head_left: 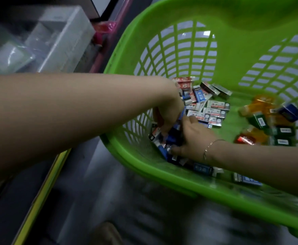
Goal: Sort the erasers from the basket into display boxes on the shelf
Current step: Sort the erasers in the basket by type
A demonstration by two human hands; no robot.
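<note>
We see a bright green lattice basket point(233, 23) holding blue, red-and-white erasers point(213, 112) and green, orange packs point(261, 121).

I can read nothing here. The wrappers on the erasers point(213, 112) in my basket point(233, 18) carry printing, and the blue one point(200, 96) shows white marks down its face, but they are too small and blurred for me to make out a letter. The green packs point(261, 121) at the side have pale labels with dark marks, equally unreadable. The clear boxes point(59, 41) on the shelf show no lettering I can tell.
</note>
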